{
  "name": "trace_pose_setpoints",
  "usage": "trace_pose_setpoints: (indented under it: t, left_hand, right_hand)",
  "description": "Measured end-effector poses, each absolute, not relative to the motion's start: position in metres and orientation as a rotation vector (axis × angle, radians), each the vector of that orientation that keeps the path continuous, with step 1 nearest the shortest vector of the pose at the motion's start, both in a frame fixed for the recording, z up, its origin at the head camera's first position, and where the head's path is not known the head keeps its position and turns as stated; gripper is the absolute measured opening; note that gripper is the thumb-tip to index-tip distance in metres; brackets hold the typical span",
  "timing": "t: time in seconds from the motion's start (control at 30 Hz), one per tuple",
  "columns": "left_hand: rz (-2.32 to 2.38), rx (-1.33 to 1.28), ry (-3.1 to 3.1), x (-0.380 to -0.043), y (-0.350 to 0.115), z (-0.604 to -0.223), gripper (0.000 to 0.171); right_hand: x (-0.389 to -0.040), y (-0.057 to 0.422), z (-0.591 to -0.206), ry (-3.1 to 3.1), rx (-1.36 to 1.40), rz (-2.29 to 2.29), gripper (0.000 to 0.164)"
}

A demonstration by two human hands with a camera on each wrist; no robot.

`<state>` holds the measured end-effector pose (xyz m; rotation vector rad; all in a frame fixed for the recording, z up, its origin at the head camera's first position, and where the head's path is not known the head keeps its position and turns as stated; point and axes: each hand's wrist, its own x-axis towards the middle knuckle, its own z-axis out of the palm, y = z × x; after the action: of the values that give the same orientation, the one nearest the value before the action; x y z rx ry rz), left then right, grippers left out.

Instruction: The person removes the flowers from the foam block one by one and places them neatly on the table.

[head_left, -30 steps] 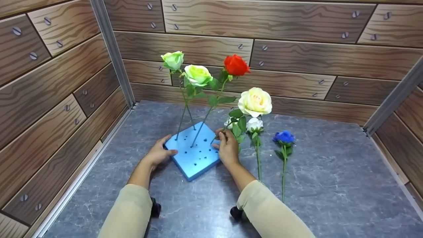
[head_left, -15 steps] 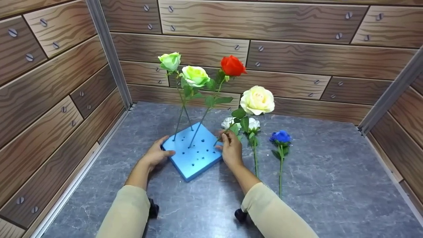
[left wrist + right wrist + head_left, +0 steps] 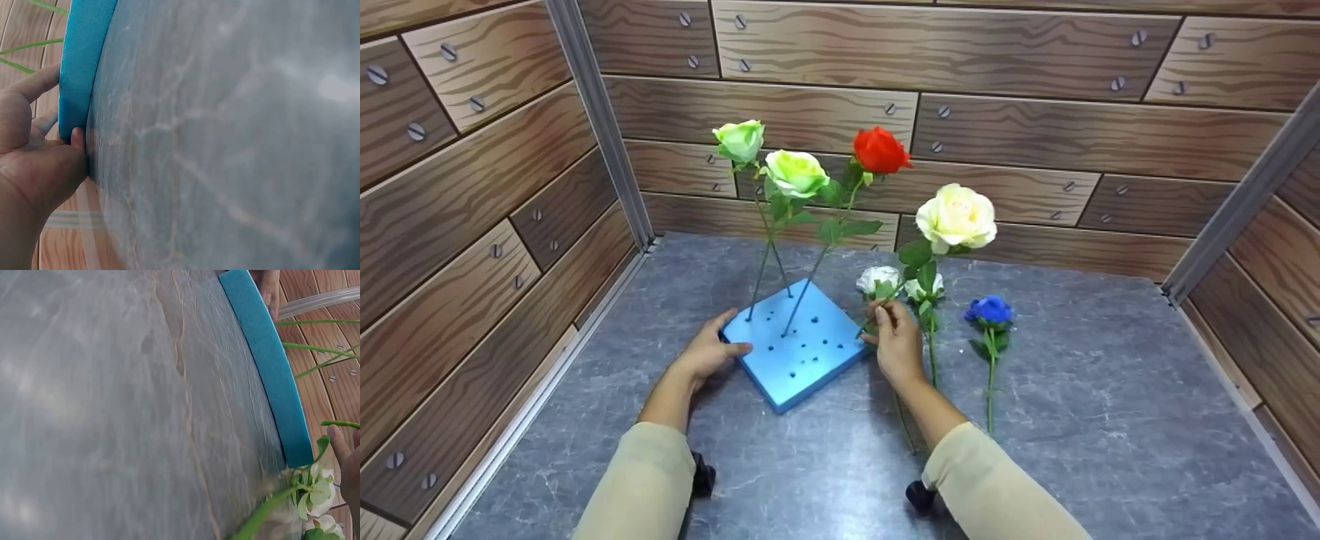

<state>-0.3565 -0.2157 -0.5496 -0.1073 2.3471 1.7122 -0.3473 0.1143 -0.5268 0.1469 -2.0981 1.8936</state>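
Note:
My left hand holds the left corner of a light-blue foam block, thumb on top and other fingers at its side and underneath. Two green roses and a red rose stand in holes of the block, their stems leaning. At the block's right corner my right hand pinches the stem of a cream rose, whose bloom tilts up to the right. In the right wrist view the lower tip of that stem shows free, above the block's top face.
Two white roses lie on the grey marbled table behind and beside my right hand, partly covered by it. Farther right lies a blue rose. Several unfilled holes dot the block. Wood-patterned walls enclose the table.
My right hand has shifted right with the cream rose, from over the block's top to its right corner. The rose's bloom has risen and moved right. The left hand keeps its hold.

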Motion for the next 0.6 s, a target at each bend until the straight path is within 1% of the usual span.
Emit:
trace_pose_setpoints:
  t: [0.23,0.6]
  left_hand:
    - [1.714,-0.082,2.359,-0.355,-0.215,-0.548,0.089]
    - [1.706,-0.114,2.348,-0.356,-0.216,-0.549,0.089]
  right_hand:
    - [-0.341,0.127,-0.528,-2.116,0.14,1.886,0.022]
    - [-0.334,0.14,-0.524,-2.11,0.155,1.921,0.021]
